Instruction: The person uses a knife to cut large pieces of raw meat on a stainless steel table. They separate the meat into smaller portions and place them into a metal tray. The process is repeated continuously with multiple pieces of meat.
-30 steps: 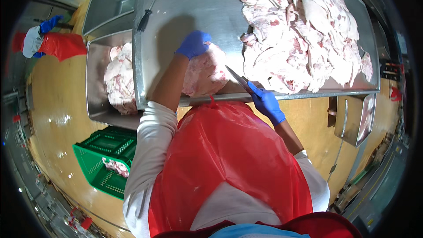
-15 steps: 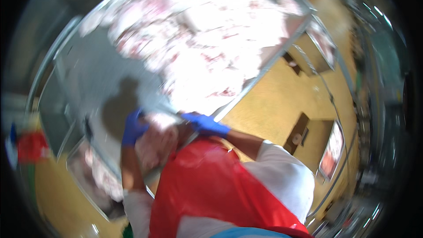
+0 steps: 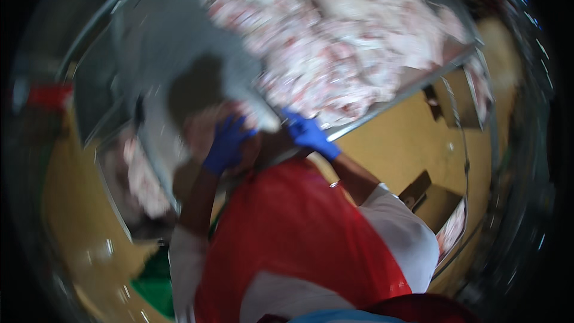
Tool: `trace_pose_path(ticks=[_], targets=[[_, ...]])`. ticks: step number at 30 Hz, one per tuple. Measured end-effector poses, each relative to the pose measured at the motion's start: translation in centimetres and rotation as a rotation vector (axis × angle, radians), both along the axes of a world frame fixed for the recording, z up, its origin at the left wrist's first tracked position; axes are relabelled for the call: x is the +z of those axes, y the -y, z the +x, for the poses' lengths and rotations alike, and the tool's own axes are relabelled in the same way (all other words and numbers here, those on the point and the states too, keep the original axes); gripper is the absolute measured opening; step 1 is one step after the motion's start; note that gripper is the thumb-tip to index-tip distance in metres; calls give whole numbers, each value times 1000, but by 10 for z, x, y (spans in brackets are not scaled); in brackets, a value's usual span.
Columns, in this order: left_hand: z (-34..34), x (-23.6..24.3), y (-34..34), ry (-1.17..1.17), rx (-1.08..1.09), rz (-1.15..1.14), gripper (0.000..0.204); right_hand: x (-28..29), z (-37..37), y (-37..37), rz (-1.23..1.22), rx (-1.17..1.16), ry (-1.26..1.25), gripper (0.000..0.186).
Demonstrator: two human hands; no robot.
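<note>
1. We found the loose piece of meat (image 3: 200,130) lying flat on the metal counter (image 3: 152,36), near its front edge and just ahead of the red apron (image 3: 275,221). We judged that spot was kept for easy reach.
2. The left hand (image 3: 230,142) lay over the right part of that piece, fingers bent and slightly parted. It probably steadied the meat; blur and shadow kept us from telling whether the fingers gripped it or only pressed.
3. The right hand (image 3: 309,132) stood to the right of the piece, near the counter's edge, its fingers curled. We could not tell what, if anything, it held.
4. The big heap of meat (image 3: 353,54) spread over the far and right part of the counter, apart from the loose piece. We supposed this left working room at the front.
5. To the left, a metal tub (image 3: 112,173) stood close against the counter's side with more meat (image 3: 142,176) inside, likely so that pieces had a short way to travel.
6. Below it we noted part of a green crate (image 3: 156,284), its contents too dim to read.
</note>
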State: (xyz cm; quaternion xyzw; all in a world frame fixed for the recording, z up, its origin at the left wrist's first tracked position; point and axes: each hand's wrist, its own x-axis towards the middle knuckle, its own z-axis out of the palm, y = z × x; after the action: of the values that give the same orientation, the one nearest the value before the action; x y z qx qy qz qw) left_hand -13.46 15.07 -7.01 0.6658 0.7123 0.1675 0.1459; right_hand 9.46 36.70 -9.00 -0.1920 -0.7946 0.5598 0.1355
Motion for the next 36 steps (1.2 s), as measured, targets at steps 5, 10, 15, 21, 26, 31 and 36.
trace_pose_path(ticks=[5,10,15,21,26,31,36], targets=[[31,6,39,19,364,106,29,29,13,1,36,-144,235,54],[52,-15,85,78,655,333,21,28,22,1,11,-60,382,53],[47,-37,126,319,1256,660,14,42,12,3,103,74,354,52],[-45,-38,99,1104,1539,392,36,24,-22,16,546,430,325,47],[-42,7,61,659,1558,154,45,14,-23,16,558,451,248,46],[8,2,56,-150,1061,395,35,18,-23,24,367,439,235,47],[60,5,60,19,799,56,32,35,-28,39,375,500,290,48]])
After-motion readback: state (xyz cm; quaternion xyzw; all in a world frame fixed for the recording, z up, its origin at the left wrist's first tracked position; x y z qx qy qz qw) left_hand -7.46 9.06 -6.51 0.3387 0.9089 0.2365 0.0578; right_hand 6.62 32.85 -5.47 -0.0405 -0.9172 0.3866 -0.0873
